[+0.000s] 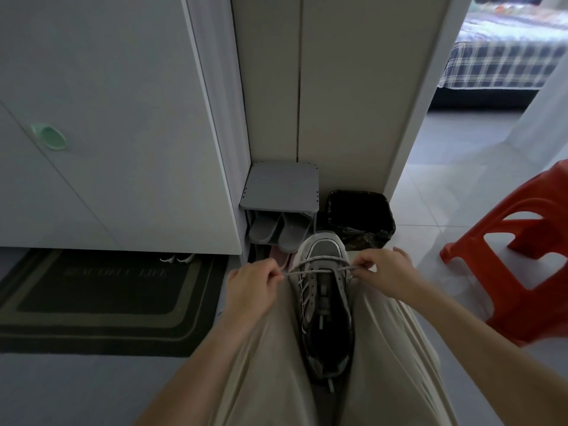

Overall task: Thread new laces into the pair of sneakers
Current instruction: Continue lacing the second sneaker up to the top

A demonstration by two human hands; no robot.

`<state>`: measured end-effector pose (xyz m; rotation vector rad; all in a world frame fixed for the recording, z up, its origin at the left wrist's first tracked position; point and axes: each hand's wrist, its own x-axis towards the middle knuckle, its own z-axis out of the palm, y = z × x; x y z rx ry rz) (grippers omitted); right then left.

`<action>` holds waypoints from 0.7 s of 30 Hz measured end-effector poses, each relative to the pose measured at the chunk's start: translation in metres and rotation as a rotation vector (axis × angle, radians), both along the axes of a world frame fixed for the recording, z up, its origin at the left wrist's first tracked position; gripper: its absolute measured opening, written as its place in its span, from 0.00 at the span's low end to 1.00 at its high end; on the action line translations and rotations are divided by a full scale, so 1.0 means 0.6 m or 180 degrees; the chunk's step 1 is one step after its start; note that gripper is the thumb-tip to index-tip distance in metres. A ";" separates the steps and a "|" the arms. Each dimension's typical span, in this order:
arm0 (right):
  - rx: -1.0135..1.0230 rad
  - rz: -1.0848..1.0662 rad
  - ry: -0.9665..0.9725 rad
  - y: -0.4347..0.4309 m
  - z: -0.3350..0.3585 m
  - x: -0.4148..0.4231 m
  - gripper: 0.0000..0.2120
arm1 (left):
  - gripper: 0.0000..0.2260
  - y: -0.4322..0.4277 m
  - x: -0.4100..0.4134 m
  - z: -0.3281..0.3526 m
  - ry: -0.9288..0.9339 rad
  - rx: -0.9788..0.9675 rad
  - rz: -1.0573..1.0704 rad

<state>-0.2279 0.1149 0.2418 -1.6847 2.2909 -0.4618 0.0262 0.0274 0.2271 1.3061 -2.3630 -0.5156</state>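
Between my knees: grey-and-white mesh sneaker (325,302), toe pointing away, wedged between my beige trouser legs (267,364).
Threading: white speckled cord lace (319,270) crosses the eyelets nearest the toe, both ends out sideways.
Left hand (255,287): fingers curled, pinching the lace's left end.
Right hand (384,272): fingertips clamped on the right end at the sneaker's edge.
Beyond toe: grey shoe rack (279,192), black lined bin (361,216).
Sides: dark rectangular doormat (101,296) left, red plastic stool (522,256) right.
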 end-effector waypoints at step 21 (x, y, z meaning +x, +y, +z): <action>0.0099 0.0224 0.0116 -0.009 0.030 0.034 0.08 | 0.06 -0.008 0.247 -0.104 0.0091 0.1317 0.1480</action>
